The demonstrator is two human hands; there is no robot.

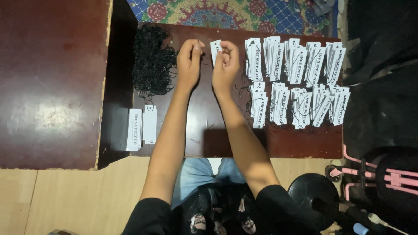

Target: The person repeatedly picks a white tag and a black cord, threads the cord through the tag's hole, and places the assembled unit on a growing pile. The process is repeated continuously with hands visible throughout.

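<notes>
Head view: hands [208, 58] pinch white tag [215, 48]; tag stacks [296, 82] right.

"What was the person wearing?"

"Short black sleeves, with bare forearms and no rings or watch on the left hand [190, 58] or right hand [225, 65]."

"And below?"

"Light blue jeans and a black patterned top."

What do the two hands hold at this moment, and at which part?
The right hand pinches a white rectangular paper tag at its lower edge. The left hand pinches something thin at its fingertips, likely black string; too small to tell.
</notes>
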